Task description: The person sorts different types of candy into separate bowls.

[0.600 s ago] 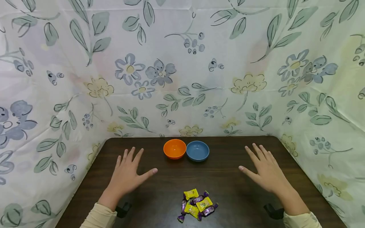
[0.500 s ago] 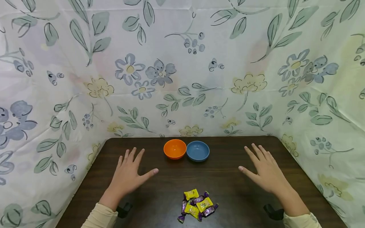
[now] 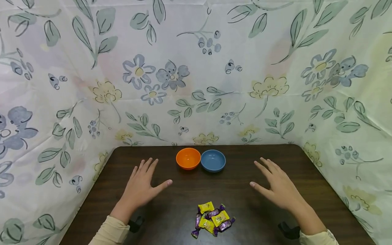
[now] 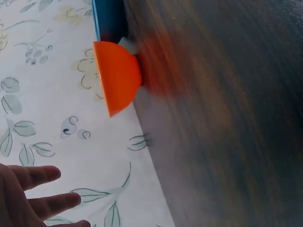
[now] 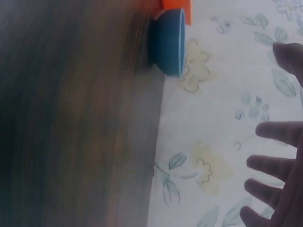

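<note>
My left hand is held over the left half of the table, fingers spread and thumb pointing inward, holding nothing. Over the right half, my right hand is likewise spread and holds nothing. Between them, nearer the front, lies a small pile of wrapped candies: several yellow packets and several purple twist-wrapped candies. At the back of the table an orange bowl stands right beside a blue bowl. In the left wrist view the orange bowl shows side-on; the right wrist view shows the blue bowl.
The dark wooden table has rounded back corners. A white cloth printed with flowers and leaves hangs behind it and along both sides. Black straps sit at the wrists, by the cream sleeves.
My right hand has moved inward to the left and slightly down. The left hand has shifted a little to the right. Bowls and candies stay in place; the head view has tilted slightly.
</note>
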A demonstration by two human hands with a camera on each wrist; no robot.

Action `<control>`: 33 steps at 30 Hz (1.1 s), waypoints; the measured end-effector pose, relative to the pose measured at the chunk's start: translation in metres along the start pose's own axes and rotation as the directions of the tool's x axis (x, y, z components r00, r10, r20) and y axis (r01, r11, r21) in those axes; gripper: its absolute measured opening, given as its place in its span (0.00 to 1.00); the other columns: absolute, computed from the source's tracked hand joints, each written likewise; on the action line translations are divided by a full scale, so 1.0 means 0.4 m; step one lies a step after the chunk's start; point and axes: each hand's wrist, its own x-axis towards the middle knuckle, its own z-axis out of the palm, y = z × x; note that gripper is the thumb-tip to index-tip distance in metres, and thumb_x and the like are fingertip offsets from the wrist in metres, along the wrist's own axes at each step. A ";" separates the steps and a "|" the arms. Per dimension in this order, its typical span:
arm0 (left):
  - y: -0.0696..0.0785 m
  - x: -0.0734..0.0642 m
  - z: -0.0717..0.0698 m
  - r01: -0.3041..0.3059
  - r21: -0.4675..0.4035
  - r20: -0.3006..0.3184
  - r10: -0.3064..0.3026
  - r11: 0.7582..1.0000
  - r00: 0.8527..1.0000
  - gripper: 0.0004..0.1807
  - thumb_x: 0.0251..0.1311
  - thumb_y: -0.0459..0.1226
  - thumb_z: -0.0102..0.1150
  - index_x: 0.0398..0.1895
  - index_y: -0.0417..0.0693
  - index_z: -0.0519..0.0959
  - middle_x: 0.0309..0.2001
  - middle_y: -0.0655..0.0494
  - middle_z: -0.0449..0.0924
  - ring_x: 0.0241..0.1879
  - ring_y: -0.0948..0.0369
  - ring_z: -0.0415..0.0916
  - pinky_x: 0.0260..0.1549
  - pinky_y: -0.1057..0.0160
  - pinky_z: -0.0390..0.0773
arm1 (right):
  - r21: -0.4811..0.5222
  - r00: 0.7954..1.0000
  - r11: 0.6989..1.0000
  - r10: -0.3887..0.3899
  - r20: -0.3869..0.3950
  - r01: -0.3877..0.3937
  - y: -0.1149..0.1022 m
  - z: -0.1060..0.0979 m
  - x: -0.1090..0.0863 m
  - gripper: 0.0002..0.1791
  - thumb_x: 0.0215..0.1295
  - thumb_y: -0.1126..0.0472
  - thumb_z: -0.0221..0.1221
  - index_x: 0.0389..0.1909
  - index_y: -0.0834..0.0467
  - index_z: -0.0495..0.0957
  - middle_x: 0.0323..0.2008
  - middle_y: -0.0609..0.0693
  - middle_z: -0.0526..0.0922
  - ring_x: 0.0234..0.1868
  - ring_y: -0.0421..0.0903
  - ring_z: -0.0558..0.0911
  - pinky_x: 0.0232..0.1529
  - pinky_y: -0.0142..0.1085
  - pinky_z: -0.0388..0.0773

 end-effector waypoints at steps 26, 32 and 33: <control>0.035 0.100 0.092 -0.087 -0.129 0.114 0.102 0.988 0.988 0.61 0.58 0.79 0.55 0.84 0.50 0.60 0.83 0.45 0.59 0.79 0.41 0.65 0.73 0.33 0.68 | 0.420 0.897 0.881 -0.349 0.269 0.217 -0.137 0.119 -0.042 0.19 0.70 0.53 0.71 0.59 0.47 0.84 0.54 0.39 0.82 0.53 0.39 0.83 0.52 0.37 0.85; 0.042 0.150 0.110 -0.102 -0.109 0.105 0.114 0.989 0.988 0.60 0.58 0.78 0.56 0.84 0.49 0.62 0.84 0.45 0.58 0.83 0.41 0.57 0.75 0.33 0.65 | 0.428 0.863 0.880 -0.369 0.345 0.205 -0.169 0.146 -0.036 0.17 0.70 0.50 0.70 0.58 0.45 0.85 0.52 0.38 0.82 0.52 0.36 0.82 0.52 0.37 0.85; 0.041 0.155 0.114 -0.106 -0.108 0.105 0.118 0.988 0.988 0.60 0.59 0.78 0.56 0.83 0.48 0.62 0.84 0.45 0.58 0.83 0.42 0.56 0.75 0.33 0.65 | 0.428 0.858 0.881 -0.370 0.356 0.203 -0.174 0.151 -0.037 0.17 0.70 0.49 0.70 0.57 0.45 0.85 0.51 0.37 0.82 0.51 0.36 0.81 0.52 0.36 0.85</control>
